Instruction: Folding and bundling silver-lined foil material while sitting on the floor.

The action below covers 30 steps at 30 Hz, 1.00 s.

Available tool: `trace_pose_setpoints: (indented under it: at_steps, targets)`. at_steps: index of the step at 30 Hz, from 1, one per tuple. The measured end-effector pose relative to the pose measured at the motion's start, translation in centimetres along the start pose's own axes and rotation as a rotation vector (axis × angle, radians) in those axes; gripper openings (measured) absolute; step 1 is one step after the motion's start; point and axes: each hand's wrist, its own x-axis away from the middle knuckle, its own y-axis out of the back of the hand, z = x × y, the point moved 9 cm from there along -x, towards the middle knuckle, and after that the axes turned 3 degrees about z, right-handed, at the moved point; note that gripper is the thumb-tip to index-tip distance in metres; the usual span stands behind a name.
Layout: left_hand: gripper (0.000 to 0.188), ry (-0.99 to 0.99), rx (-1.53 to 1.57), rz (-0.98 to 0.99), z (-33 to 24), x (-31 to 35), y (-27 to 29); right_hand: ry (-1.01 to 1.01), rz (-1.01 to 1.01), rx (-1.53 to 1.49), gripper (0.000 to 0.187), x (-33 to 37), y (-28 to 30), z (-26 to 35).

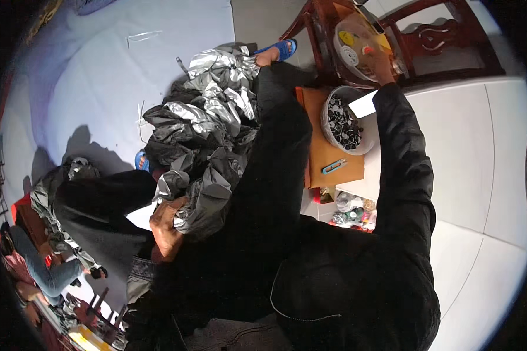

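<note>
A long, crumpled bundle of black fabric with a shiny silver side [211, 120] lies across my lap and runs down between my legs. My left hand [167, 225] is closed on the near end of this fabric. Far to the right, my right hand [382, 65] reaches into a clear plastic tub [346, 44] on a dark wooden chair. Its fingers are too small and partly hidden to read. Inside the tub are a yellow round piece [346, 38] and a white coil-like piece [349, 56].
Beside my right leg, a brown box [319, 126] bears a round tub of small black and silver parts [345, 124] and blue thread snips [334, 167]. A white card [363, 104] leans there. Thin wires [145, 37] lie on the pale sheet. Another person in jeans [47, 269] sits at left.
</note>
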Motion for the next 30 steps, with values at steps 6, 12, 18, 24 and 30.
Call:
trace_pose_setpoints:
  at_steps: [6, 12, 18, 24, 30]
  targets:
    - [0.034, 0.062, -0.008, -0.008, 0.0, -0.2, 0.0, -0.248, 0.18, 0.342, 0.035, -1.4, -3.8, -1.3]
    - [0.034, 0.079, 0.048, -0.018, 0.1, -0.6, -0.5, -0.06, -0.023, 0.285, 0.037, -2.0, -3.0, -0.6]
    - [0.036, 0.097, 0.016, -0.008, 1.0, -0.4, -0.7, -0.024, 0.02, 0.534, 0.029, -1.5, -3.6, 0.9]
    - [0.035, 0.044, 0.015, -0.021, 0.7, -0.6, -0.7, 0.06, -0.047, 0.593, 0.025, -0.8, -2.8, 0.6]
    - [0.033, 0.006, -0.015, -0.026, 0.5, -0.5, -0.6, -0.121, -0.112, 0.494, 0.028, 0.3, -1.8, 0.3]
